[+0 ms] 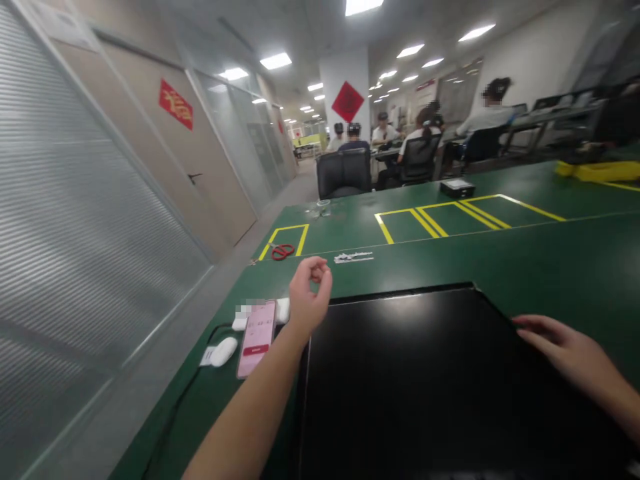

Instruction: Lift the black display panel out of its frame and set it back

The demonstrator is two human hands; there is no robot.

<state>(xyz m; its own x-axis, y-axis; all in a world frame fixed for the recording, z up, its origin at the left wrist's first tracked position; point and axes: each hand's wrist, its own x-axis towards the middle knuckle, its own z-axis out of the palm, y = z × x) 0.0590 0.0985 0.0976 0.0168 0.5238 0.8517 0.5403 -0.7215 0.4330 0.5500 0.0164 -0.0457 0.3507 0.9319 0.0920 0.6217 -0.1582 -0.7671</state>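
Observation:
A large flat black panel lies on the green table in front of me. My left hand is raised above the panel's far left corner, its thumb and forefinger curled into a pinch on something I cannot make out. My right hand rests flat along the panel's right edge with its fingers stretched out. A phone with a pink lit screen lies just left of my left forearm.
White small devices and a black cable lie beside the phone. Red scissors sit in a yellow-taped box farther off, near a small white strip. A black box and yellow trays are at the back. Several people sit at distant desks.

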